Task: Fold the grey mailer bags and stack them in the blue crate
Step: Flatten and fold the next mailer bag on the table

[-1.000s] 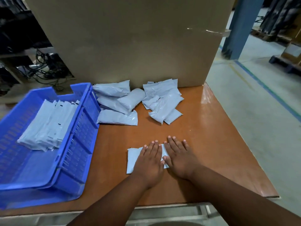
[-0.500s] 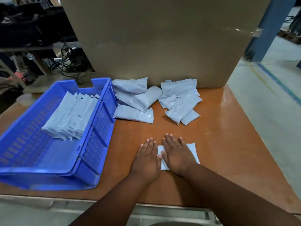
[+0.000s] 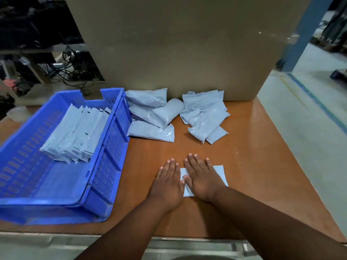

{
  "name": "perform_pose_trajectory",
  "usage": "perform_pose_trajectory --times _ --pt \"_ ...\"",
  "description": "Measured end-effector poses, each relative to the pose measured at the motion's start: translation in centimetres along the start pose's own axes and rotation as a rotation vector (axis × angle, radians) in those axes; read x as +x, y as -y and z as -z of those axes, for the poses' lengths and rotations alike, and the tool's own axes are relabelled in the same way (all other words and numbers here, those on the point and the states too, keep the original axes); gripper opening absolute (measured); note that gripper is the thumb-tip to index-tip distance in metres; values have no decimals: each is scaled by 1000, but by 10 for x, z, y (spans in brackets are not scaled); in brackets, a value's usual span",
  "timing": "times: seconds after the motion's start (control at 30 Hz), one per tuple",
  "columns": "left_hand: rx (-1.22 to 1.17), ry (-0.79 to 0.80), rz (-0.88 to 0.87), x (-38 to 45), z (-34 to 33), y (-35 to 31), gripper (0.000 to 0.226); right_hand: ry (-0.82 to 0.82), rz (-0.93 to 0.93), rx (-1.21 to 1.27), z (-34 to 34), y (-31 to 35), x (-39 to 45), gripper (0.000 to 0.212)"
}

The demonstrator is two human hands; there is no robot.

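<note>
- Left hand (image 3: 167, 182) and right hand (image 3: 201, 177): palms down, fingers straight, side by side; open flat grip.
- Grey mailer bag (image 3: 219, 170) pressed under right palm, left thumb at its edge, on the surface (image 3: 253, 156).
- Blue crate (image 3: 105, 166) left of hands.

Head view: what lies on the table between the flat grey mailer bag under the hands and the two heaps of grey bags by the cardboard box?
Bare brown wooden tabletop; nothing between the pressed mailer bag and the heaps.
</note>
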State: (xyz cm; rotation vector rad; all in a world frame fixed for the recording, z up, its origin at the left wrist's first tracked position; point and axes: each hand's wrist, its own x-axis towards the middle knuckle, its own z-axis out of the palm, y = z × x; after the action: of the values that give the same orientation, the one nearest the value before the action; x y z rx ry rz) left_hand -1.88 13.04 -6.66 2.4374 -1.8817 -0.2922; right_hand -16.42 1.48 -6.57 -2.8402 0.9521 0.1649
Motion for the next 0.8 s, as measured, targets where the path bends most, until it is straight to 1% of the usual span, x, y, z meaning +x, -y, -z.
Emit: perform_pose_trajectory --times 0.1,0.17,0.23,0.33,0.47,0.53,0.67,0.8 --pt "-3 19 6 4 13 -2 67 33 -17 49 10 -5 1 70" --pt "0 -26 -10 7 22 -9 68 -27 -65 94 19 -13 0 67" --pt "-21 -58 -70 13 30 -21 70 -78 -109 109 27 -22 -4 66" --pt "16 -56 -162 21 24 -34 65 -56 -122 80 19 -36 -18 69" --pt "88 -41 -110 17 -1 -29 65 -49 -103 34 -6 -47 -33 75" --pt "79 -71 -85 14 -7 -21 68 -60 -107 19 -9 -49 -32 76" --pt "63 -65 -70 12 -7 -10 75 -73 -104 27 -11 -48 -30 77" --pt "40 -64 -60 8 -8 -3 80 -26 -110 5 -6 -48 -32 79"
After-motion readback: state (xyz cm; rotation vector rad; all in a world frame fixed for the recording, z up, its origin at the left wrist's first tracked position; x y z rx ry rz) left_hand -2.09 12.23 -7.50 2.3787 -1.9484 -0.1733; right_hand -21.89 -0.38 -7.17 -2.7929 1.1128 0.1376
